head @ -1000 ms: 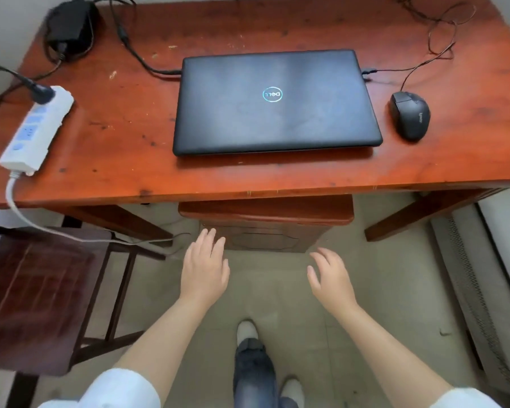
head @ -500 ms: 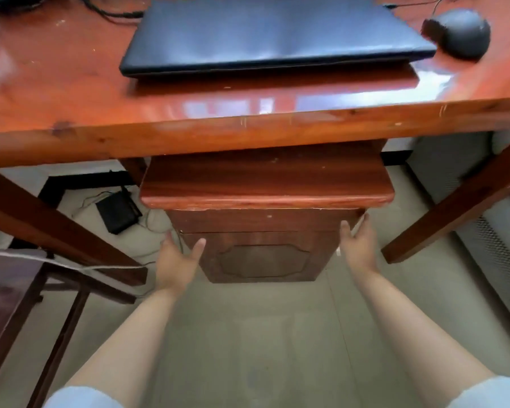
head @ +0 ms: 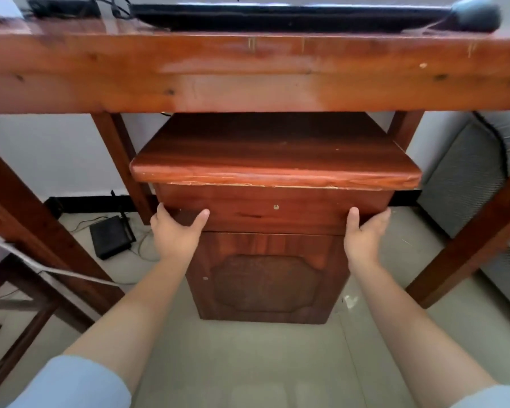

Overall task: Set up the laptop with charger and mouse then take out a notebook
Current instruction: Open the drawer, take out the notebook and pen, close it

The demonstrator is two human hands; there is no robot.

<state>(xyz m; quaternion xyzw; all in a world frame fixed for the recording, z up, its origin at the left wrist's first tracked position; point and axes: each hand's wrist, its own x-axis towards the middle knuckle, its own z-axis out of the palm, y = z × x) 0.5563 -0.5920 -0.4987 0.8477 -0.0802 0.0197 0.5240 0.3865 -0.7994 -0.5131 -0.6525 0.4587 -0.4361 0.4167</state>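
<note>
Hands first: your left hand [head: 178,231] and right hand [head: 365,231] are both spread, thumbs up against the front of the drawer [head: 274,210] and fingers curled round its two lower corners, out of sight beneath. That drawer sits at the top of the small cabinet [head: 265,278] tucked under the worktop [head: 248,83], directly below the cabinet's overhanging top slab.

No notebook shows anywhere; your best bet is that it lies inside this drawer, though nothing confirms it. The laptop [head: 277,16] lies closed on the worktop with the mouse [head: 476,14] at its right end and cables trailing off on the left.

Expect the drawer to be stiff, heavy wood running on wooden guides, likely to bind if you pull one side harder than the other. It has no handle, only a small pale dot at its centre that may be a lock or a bare screw; the picture is too soft to say which. So keep your hold under the bottom edge at both corners and draw evenly. A notebook itself should be light, flat and slightly floppy; lift it by the spine.
</note>
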